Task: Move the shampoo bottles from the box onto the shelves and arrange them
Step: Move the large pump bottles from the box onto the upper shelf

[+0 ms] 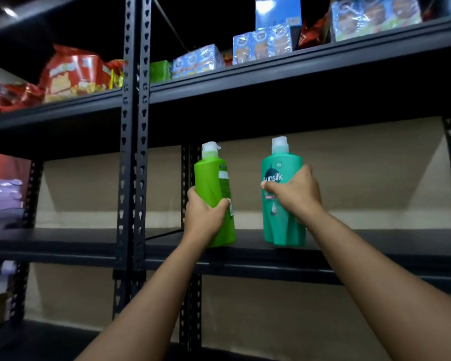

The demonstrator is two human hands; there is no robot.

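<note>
Dim, dark corners, edge blur, wide-angle bending

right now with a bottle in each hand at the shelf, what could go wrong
1. The lime green bottle stands near the front edge of the shelf; letting go there could tip it off.
2. The teal bottle appears tilted, so it may topple if the right hand releases early.
3. The left hand holds low, so its tall bottle could swing.
</note>
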